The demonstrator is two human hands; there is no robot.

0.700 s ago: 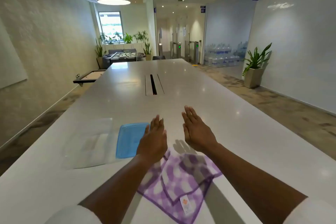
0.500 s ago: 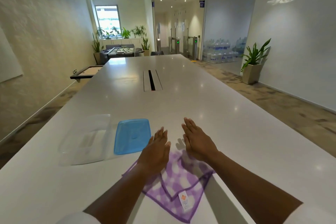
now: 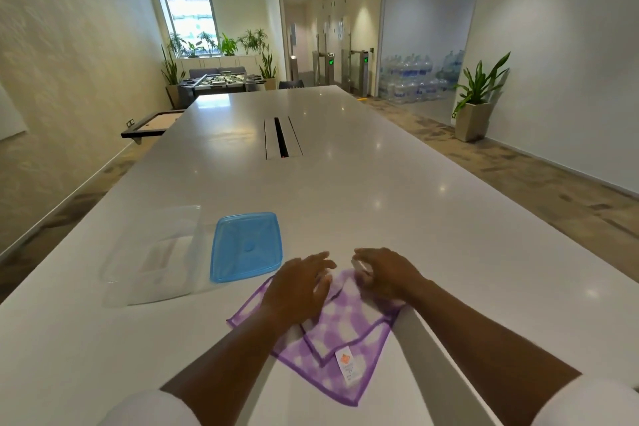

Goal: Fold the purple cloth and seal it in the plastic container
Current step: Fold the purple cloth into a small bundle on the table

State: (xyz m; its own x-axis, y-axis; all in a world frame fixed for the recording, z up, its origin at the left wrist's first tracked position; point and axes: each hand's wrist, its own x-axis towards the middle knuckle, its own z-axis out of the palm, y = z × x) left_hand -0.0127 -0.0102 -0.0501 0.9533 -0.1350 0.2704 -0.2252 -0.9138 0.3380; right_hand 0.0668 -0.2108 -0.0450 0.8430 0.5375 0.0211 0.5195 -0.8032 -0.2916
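The purple checked cloth point(image 3: 340, 339) lies on the white table point(image 3: 397, 218) close to me, partly folded, with a white label near its front corner. My left hand point(image 3: 297, 287) rests palm down on the cloth's left part, fingers apart. My right hand point(image 3: 383, 273) is at the cloth's far right corner, its fingers curled around the edge. To the left of the cloth the clear plastic container point(image 3: 152, 256) stands open. Its blue lid point(image 3: 245, 245) lies flat between the container and my left hand.
A cable slot point(image 3: 281, 138) is set into the middle of the long table. The table's left edge runs close to the container. A potted plant point(image 3: 475, 107) stands by the right wall, and a foosball table point(image 3: 221, 81) is beyond the far end.
Both hands have come down and back from above the table onto the cloth. The right hand's fingers, straight before, are now curled on the far corner. The left hand lies flat.
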